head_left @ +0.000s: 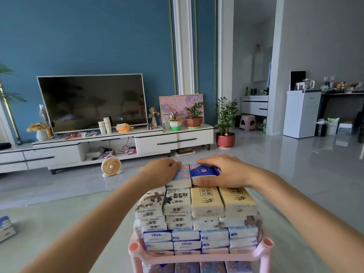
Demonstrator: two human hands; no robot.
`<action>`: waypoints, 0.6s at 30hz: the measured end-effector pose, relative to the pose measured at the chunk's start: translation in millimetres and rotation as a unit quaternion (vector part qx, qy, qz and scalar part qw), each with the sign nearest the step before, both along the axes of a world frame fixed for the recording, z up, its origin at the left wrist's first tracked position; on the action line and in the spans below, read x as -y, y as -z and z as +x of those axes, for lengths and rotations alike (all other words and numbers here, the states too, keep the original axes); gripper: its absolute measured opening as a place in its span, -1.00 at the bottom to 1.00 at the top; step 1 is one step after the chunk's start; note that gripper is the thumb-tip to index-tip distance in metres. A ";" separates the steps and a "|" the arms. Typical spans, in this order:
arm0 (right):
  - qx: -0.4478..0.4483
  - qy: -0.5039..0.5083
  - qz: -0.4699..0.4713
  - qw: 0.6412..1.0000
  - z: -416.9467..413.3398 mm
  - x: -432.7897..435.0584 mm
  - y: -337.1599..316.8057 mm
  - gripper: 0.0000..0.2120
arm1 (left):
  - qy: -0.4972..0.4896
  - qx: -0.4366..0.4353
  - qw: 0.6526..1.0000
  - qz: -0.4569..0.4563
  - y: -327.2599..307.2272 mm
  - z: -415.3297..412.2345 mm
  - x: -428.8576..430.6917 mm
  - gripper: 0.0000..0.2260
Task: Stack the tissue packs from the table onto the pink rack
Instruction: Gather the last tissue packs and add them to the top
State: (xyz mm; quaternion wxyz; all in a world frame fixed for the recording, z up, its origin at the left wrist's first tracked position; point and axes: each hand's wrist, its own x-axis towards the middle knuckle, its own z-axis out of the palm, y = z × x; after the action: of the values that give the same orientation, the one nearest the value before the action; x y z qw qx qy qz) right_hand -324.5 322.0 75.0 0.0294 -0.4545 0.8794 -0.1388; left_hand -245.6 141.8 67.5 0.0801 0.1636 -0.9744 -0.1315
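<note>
- Right hand [222, 171] clamps the dark blue pack [202, 171], thumb on its near face. The left hand [159, 170] cups the pale patterned pack [181, 175] touching it. Both packs top the pile on the pink rack [197, 258].
- Likely step: seating the top row. Next, square both packs flush and release gently.
- Pale desk [69, 223] carries a spare pack [6, 228] at 9 o'clock.
- Farther, at 11 o'clock, a small fan [111, 167] stands below the television [92, 101].

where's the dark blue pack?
Head view, centre: dark blue tissue pack tops the stack on the pink rack, beside a pale patterned pack, gripped by the right hand.
</note>
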 end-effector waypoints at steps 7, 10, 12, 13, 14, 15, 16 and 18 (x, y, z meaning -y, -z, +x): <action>-0.003 0.002 -0.005 1.000 8.9 0.6 -2.4 -0.11 | -0.008 -0.039 0.999 0.030 0.7 -3.2 4.5 -0.57; 0.115 -0.010 -0.125 0.985 9.6 -5.2 -9.0 -0.23 | -0.004 -0.135 0.988 0.076 -5.0 -0.6 8.1 -0.56; 0.129 0.000 -0.187 0.974 9.7 -11.3 -14.8 -0.24 | 0.007 -0.189 0.978 0.088 -8.9 5.2 11.9 -0.52; 0.125 0.009 -0.213 0.969 10.0 -14.3 -17.3 -0.22 | 0.015 -0.211 0.973 0.093 -10.0 10.1 14.2 -0.52; 0.121 0.014 -0.238 0.964 12.6 -17.0 -19.4 -0.23 | 0.020 -0.230 0.968 0.096 -10.2 17.2 16.7 -0.53; 0.117 0.011 -0.263 0.958 16.6 -18.8 -21.2 -0.26 | 0.025 -0.247 0.964 0.096 -10.3 25.7 19.8 -0.54; 0.111 0.001 -0.288 0.951 22.9 -19.6 -22.3 -0.31 | 0.028 -0.264 0.959 0.094 -9.7 35.5 23.7 -0.54; 0.104 -0.029 -0.327 0.939 44.4 -18.2 -23.6 -0.45 | 0.017 -0.282 0.955 0.091 -6.0 61.9 31.4 -0.55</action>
State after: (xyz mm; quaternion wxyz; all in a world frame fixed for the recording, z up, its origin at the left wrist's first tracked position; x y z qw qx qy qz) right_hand -280.1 340.2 98.6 -0.0255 -0.4477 0.7640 -0.4638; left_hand -183.7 110.4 73.5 0.3339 0.1100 -0.8988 -0.2619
